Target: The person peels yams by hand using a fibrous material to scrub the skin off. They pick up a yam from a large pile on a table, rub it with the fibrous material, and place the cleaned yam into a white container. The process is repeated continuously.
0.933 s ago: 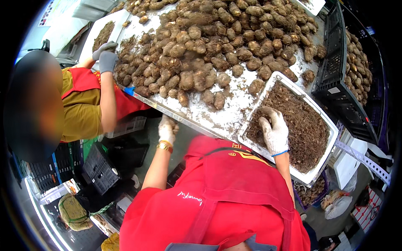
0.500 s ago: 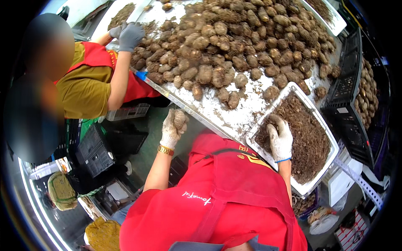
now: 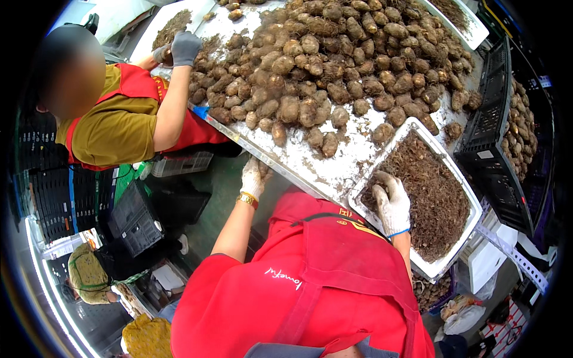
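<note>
My left hand [image 3: 253, 180], in a white knitted glove, is just below the near metal edge of the table [image 3: 286, 169]. Its fingers are curled; the brownish patch at the fingertips could be dirt or something held. My right hand [image 3: 392, 204], gloved the same way, hangs over the white foam box [image 3: 476, 218] of brown root fibres [image 3: 434, 188]. Its thumb and fingers are bent but apart, with nothing visible between them. Hairy brown taro roots [image 3: 307, 112] are heaped on the white tabletop ahead, several of them loose near the box.
A co-worker [image 3: 128, 113] in grey gloves stands at the left side of the table. To the right, a black crate [image 3: 486, 134] leans beside more taro [image 3: 520, 134]. Black crates [image 3: 136, 215] stand on the floor at left. Another foam box [image 3: 471, 30] is at the far right.
My left hand has moved slightly right, closer to the table edge. My right hand has shifted slightly left and its fingers have spread. The co-worker's head and torso have moved up in the picture.
</note>
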`<action>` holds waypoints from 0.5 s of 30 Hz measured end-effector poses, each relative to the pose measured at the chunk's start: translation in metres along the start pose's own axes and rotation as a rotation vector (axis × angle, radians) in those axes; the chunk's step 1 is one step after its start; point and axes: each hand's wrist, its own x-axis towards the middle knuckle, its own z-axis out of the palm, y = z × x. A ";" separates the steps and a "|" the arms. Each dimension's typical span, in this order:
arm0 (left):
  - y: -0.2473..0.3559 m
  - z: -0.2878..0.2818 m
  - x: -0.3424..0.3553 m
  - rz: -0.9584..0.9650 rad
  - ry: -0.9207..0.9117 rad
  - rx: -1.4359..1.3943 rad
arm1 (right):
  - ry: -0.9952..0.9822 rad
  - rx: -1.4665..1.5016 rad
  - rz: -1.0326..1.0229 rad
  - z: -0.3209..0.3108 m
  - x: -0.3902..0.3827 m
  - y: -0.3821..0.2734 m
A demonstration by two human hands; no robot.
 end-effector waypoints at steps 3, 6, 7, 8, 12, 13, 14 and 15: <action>0.000 -0.004 0.016 0.213 -0.025 0.246 | -0.006 0.045 0.015 0.000 0.000 -0.005; 0.005 -0.007 0.009 0.124 0.054 0.504 | -0.023 0.027 0.016 0.001 0.000 -0.004; 0.007 -0.010 0.008 0.069 0.074 0.620 | -0.035 0.019 0.023 0.001 0.001 -0.004; 0.009 -0.023 0.010 0.172 -0.041 0.615 | -0.036 0.000 0.011 0.000 0.000 -0.006; 0.008 -0.027 -0.005 0.145 0.025 0.173 | -0.040 0.008 -0.007 0.009 0.005 0.003; 0.006 -0.030 -0.001 0.133 0.048 0.208 | -0.054 0.002 -0.028 0.009 0.008 0.000; 0.004 -0.031 -0.002 0.109 0.070 0.246 | -0.070 -0.008 -0.039 0.008 0.007 -0.002; 0.003 -0.028 0.001 0.066 0.099 0.271 | -0.073 -0.009 -0.035 0.008 0.007 -0.004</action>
